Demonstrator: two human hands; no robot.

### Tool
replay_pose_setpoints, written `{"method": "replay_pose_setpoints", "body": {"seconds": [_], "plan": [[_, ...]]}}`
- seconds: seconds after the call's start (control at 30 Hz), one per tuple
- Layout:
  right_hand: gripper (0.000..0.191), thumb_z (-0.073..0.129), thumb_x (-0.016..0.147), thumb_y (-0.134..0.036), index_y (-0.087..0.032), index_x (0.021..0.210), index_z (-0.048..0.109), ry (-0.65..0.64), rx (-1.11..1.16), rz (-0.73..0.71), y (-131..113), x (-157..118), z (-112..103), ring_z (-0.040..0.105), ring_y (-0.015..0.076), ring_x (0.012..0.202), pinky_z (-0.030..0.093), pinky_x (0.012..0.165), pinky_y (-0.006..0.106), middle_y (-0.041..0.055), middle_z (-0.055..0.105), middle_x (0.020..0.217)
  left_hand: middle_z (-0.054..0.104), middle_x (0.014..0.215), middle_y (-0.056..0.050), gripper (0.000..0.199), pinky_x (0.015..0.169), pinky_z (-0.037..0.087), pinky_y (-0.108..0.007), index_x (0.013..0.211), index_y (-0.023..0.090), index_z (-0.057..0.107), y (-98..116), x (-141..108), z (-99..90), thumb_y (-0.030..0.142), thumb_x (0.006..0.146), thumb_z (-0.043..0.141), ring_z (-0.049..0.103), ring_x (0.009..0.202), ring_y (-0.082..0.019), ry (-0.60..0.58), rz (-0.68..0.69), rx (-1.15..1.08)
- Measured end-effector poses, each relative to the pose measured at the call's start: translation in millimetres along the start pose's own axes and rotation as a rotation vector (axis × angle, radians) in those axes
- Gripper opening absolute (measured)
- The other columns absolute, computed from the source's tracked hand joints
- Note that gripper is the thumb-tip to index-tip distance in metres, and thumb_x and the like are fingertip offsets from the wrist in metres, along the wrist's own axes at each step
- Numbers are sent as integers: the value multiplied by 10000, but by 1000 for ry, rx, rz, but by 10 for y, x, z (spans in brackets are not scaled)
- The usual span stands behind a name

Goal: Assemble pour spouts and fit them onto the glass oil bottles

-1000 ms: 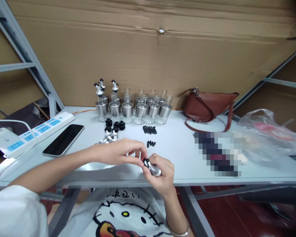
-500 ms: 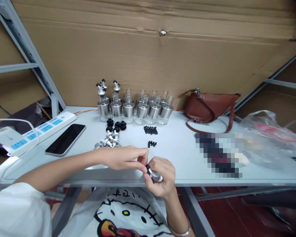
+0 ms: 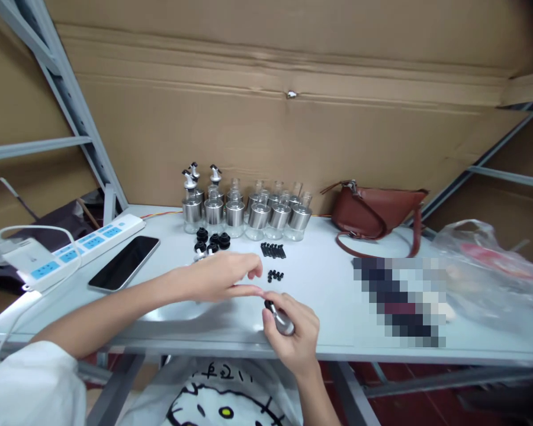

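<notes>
My right hand is closed around a silver-and-black pourer spout, its black end pointing up and left near the table's front edge. My left hand reaches in from the left, fingers bent and thumb stretched out. That thumb's tip meets the right index finger just above the spout, and nothing shows in the left hand. Beyond the hands lie small black caps and a row of black plastic pieces. Black ribbed stoppers sit further left; the silver spout parts beside them are mostly hidden behind my left hand.
Glass bottles with steel bands stand at the back, 3 of them topped with pourers. A phone and power strip lie left. A brown handbag, a blurred-out patch and a plastic bag are right.
My left thumb and fingers have spread apart and come off the spout's black end. The spout stays in my right hand. The view has tilted upward, so the table appears lower.
</notes>
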State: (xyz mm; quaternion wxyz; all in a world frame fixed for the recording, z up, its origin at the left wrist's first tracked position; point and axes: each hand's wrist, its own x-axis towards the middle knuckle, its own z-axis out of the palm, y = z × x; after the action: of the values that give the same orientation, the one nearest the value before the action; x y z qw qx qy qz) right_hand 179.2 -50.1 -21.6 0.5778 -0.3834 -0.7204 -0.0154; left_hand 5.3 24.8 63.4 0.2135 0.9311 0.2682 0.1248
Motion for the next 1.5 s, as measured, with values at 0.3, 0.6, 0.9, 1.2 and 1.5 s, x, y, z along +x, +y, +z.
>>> {"method": "replay_pose_setpoints", "body": {"seconds": [0.3, 0.6, 0.9, 1.2, 1.5], "plan": [[98, 556, 839, -174, -212, 913, 609, 121, -18, 19, -4, -3, -20, 545, 109, 472, 443, 471, 214, -20, 616, 642, 524, 1201, -155, 263, 980, 441, -393, 1136, 138, 450, -856, 226, -589, 197, 884, 499, 514, 1166, -257, 823, -230, 271], [310, 499, 902, -167, -274, 1193, 508, 398, 271, 108, 159, -193, 105, 596, 188, 798, 500, 661, 336, 33, 578, 895, 582, 1120, -131, 158, 989, 446, -418, 1019, 155, 485, -1332, 461, -640, 135, 862, 480, 567, 1080, -246, 727, -360, 206], [225, 557, 875, -106, -220, 1055, 629, 494, 183, 174, 127, -152, 85, 603, 199, 858, 546, 637, 346, 64, 551, 925, 545, 1060, -88, 184, 952, 458, -431, 1013, 206, 457, -1042, 349, -800, 219, 856, 552, 568, 1024, -240, 1114, -152, 192], [275, 581, 904, -168, -252, 1163, 615, 358, 349, 266, 123, -164, 116, 681, 161, 734, 600, 642, 335, 71, 650, 1016, 484, 1030, -15, 288, 708, 562, -303, 988, 262, 368, -4, 125, -338, 361, 873, 613, 633, 758, -122, 932, 189, -465], [332, 556, 914, -173, -255, 1228, 627, 238, 352, 247, 75, -94, 64, 669, 226, 984, 587, 799, 387, 107, 659, 1105, 511, 1023, 4, 342, 725, 555, -254, 1033, 258, 384, 254, -92, 185, 261, 844, 670, 655, 822, -115, 499, -1, -1058]]}}
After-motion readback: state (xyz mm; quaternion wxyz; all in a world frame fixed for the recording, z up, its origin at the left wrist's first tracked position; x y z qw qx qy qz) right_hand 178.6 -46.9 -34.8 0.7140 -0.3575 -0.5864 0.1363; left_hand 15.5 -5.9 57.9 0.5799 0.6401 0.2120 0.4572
